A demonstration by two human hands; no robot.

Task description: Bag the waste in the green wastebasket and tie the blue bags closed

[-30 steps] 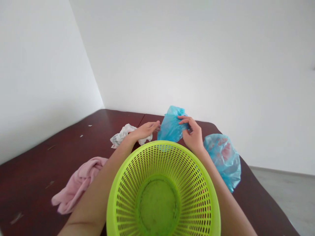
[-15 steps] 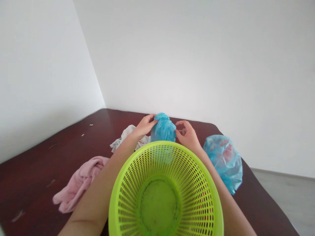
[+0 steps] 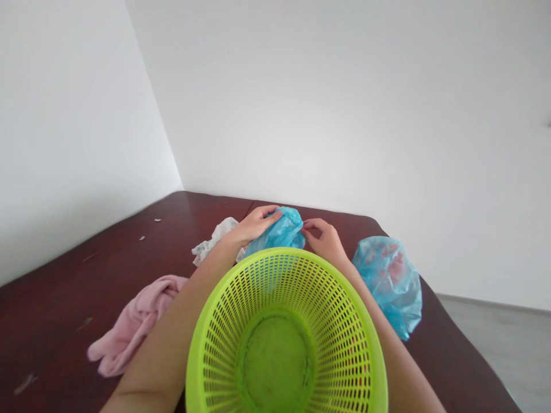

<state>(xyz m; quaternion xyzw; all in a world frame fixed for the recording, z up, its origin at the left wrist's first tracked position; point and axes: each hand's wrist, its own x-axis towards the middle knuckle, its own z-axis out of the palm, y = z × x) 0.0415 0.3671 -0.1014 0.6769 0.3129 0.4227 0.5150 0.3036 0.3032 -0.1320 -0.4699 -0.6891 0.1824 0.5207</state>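
Head view: blue bag [image 3: 278, 230] at far middle of the bench [image 3: 55, 298], just beyond the green basket [image 3: 286, 253]. Left hand [image 3: 255, 223] has fingers gripping its upper left; right hand [image 3: 326, 236] pinches its right edge. Crumpled white bundle [image 3: 215, 238] just left (cloth or plastic, can't tell), pink towel [image 3: 140, 321] near left, second bag [image 3: 391, 287] right, reddish contents showing through.

The green basket [image 3: 278, 355] fills the near middle between 2 forearms [image 3: 159, 344]; behind it, the left hand [image 3: 258, 223], right hand [image 3: 325, 238] and blue bag [image 3: 278, 233] bar the way. I see room to pass over the dark table's [image 3: 116, 275] left stretch, beyond the pink cloth [image 3: 138, 324].
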